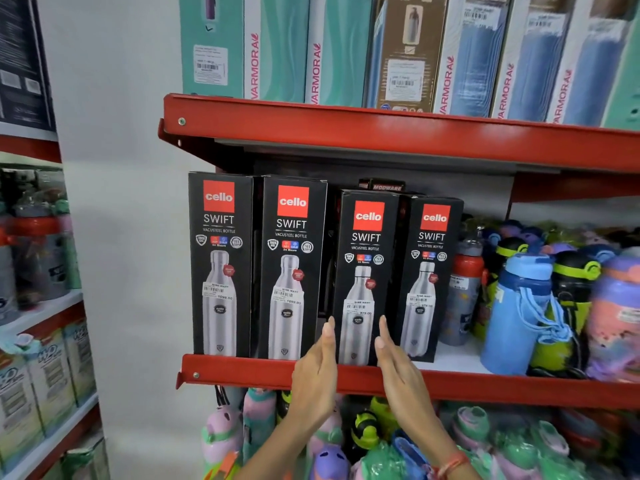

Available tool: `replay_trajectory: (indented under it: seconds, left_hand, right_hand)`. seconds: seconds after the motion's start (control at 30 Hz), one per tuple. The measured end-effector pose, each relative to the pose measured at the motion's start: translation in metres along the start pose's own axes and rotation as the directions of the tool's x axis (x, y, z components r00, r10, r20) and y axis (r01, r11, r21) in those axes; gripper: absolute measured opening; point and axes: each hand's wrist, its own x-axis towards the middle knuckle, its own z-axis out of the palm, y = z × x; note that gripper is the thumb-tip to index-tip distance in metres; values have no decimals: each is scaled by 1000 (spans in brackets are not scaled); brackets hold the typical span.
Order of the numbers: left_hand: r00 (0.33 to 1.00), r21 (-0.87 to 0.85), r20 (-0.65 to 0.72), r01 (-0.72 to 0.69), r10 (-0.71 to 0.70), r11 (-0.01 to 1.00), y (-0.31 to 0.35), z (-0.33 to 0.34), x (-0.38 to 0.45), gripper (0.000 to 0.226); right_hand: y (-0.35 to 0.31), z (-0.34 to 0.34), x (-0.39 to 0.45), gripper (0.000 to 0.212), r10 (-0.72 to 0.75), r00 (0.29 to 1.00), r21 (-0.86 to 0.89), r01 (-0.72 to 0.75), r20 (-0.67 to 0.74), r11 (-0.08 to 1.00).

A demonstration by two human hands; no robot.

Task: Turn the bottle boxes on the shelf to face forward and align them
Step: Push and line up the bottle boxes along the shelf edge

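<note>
Left hand [317,367] and right hand [398,363], fingers released, are raised flanking the third bottle box [363,271] on the red shelf [242,367]. Alignment is judged under way; flush seating beside its neighbours is required next.

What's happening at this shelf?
A person is tidying a red shop shelf that holds four black bottle boxes. All four already face forward. Both hands are open and flat, the left hand and right hand on either side of the third box, neither clearly gripping it. That box and the fourth box are shorter than the two on the left. Loose bottles stand to the right.
</note>
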Motion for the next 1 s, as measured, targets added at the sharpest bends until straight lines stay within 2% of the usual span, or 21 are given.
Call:
replay_trajectory:
  seconds: [0.1, 0.2, 0.27, 0.33, 0.4, 0.47, 0.5, 0.57, 0.63, 0.77, 1.0]
  left_hand:
    - [999, 18, -35, -23, 23, 1000, 1, 2, 1, 70]
    - [975, 89, -199, -81, 98, 993, 2, 12, -3, 63]
    - [926, 157, -303, -184, 225, 970, 5, 25, -6, 53]
    - [908, 162, -249, -305, 338, 939, 13, 41, -6, 45]
    - [939, 122, -37, -336, 342, 934, 21, 62, 0, 47]
    - [958, 83, 172, -245, 228, 966, 27, 84, 12, 64]
    - [962, 73, 228, -170, 149, 983, 30, 93, 18, 72]
    - [964, 61, 264, -50, 32, 997, 35, 106, 30, 78]
    - [961, 55, 273, 14, -28, 998, 36, 112, 39, 76]
    - [964, 92, 263, 18, -42, 996, 30, 110, 39, 76]
    - [956, 1, 290, -49, 47, 999, 28, 89, 10, 75]
  right_hand:
    - [3, -4, 2, 52, -1, 1000, -21, 1, 8, 1000]
    - [4, -9, 4, 51, -10, 1000, -18, 10, 10, 1000]
    - [7, -16, 6, 52, -15, 990, 5, 15, -139, 1000]
    - [12, -28, 12, 54, 5, 942, 39, 8, -335, 999]
    - [22, -43, 22, 52, 38, 908, 63, -13, -416, 998]
    - [32, -55, 34, 55, 72, 926, 87, -42, -372, 995]
    - [36, -59, 39, 58, 79, 946, 106, -48, -313, 993]
    - [39, -63, 46, 63, 72, 979, 144, -45, -188, 989]
    - [39, -67, 50, 67, 60, 992, 138, -45, -107, 989]
    - [43, -74, 45, 67, 28, 999, 75, -25, -43, 997]
    - [46, -83, 13, 61, 14, 999, 18, -13, -40, 1000]
